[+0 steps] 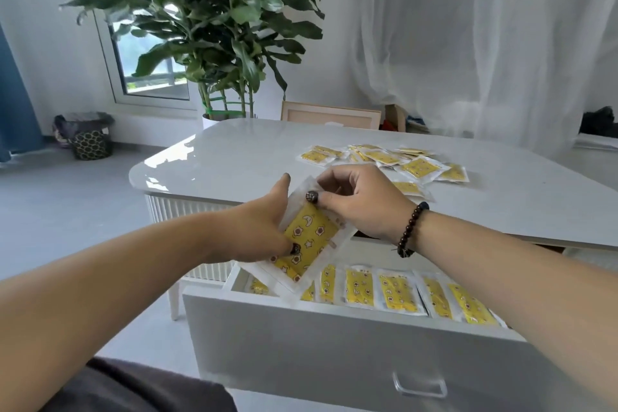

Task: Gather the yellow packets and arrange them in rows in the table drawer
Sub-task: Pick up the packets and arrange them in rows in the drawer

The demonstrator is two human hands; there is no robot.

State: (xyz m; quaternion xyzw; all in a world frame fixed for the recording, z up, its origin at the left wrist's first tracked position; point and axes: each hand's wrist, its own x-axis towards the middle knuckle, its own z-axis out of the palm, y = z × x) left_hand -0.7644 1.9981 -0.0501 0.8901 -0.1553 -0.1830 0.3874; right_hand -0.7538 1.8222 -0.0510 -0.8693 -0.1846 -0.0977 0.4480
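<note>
Both hands hold a small stack of yellow packets (309, 237) with clear borders, tilted above the left end of the open white drawer (334, 338). My left hand (267, 227) grips the stack's left edge, thumb on its face. My right hand (354, 197) pinches its upper right edge. A row of several yellow packets (398, 291) stands in the drawer, leaning side by side. A loose pile of more yellow packets (388, 160) lies on the white table top (234, 157) beyond my hands.
The drawer front carries a clear handle (419, 385). A large potted plant (214, 43) stands behind the table, next to a wooden frame (331, 115). A patterned basket (90, 140) sits on the floor at left. White curtains hang at right.
</note>
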